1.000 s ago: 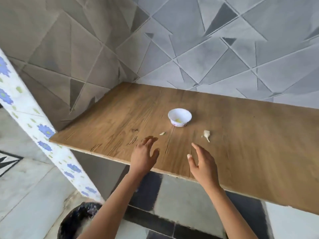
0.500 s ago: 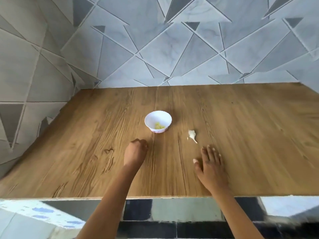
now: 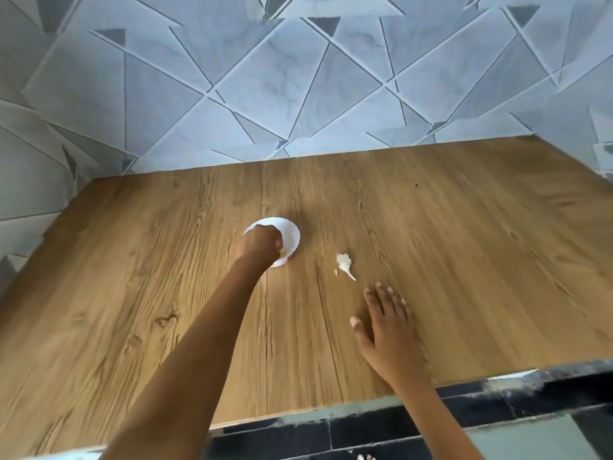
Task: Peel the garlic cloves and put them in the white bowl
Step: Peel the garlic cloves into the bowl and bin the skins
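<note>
The white bowl (image 3: 291, 234) stands mid-table, with a bit of yellowish peeled garlic showing inside at its near side. My left hand (image 3: 262, 243) hovers over the bowl's left half with its fingers curled tight, pinching a small garlic clove that the fingers hide. An unpeeled garlic clove (image 3: 343, 262) with a papery tail lies on the wood to the right of the bowl. My right hand (image 3: 386, 327) rests flat on the table, fingers straight, a short way in front of that clove and not touching it.
The wooden table (image 3: 464, 260) runs back to a grey tiled wall (image 3: 298, 94) and to a wall on the left. Its front edge lies just behind my right wrist, with dark floor tiles (image 3: 497, 403) below.
My left hand closed over the small clove lying left of the bowl and moved forward over the bowl. My right hand settled flat on the table. The view swung to face the table.
</note>
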